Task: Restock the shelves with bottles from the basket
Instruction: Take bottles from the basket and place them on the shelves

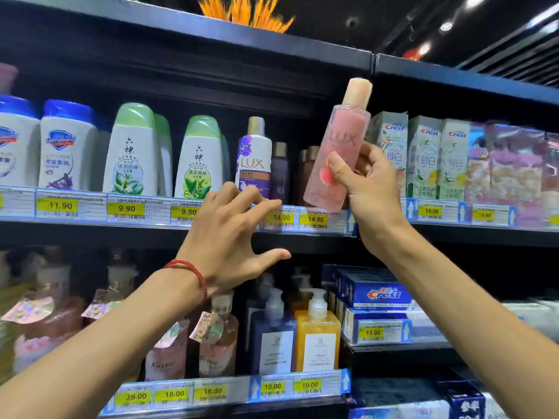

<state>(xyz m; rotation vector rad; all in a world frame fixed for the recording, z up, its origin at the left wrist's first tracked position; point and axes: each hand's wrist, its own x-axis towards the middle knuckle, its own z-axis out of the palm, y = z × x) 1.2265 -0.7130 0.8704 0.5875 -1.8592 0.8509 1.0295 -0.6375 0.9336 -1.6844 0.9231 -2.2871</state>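
A: Entry 1. Hands?

B: Left hand (pixel 230 237) holds nothing. Its fingers are spread and nearly straight, reaching to the front edge of the upper shelf (pixel 121 234), with the fingertips before the base of the white-and-purple bottle (pixel 254 158). Right hand (pixel 372 189) has thumb and fingers curled round the lower half of the pink bottle (pixel 338 152). The bottle is nearly upright, cap leaning right, raised over the shelf's front edge and not set down.

A: Progress?

B: Judged mid-placement, with one bottle in hand. The likely slot is the gap between the dark bottles (pixel 279 170) and the toothpaste boxes (pixel 423 155). The basket is out of view, so I cannot tell what is left to shelve.

A: Counts, upper shelf?

B:
- Pink bottle: one.
- White-and-purple bottle: one.
- Dark bottles: at least two, blurred.
- Green-capped bottles (pixel 133 152): two at the front edge, two more partly hidden behind.
- Blue-capped bottles (pixel 68 146): two in view.
- Toothpaste boxes: three.
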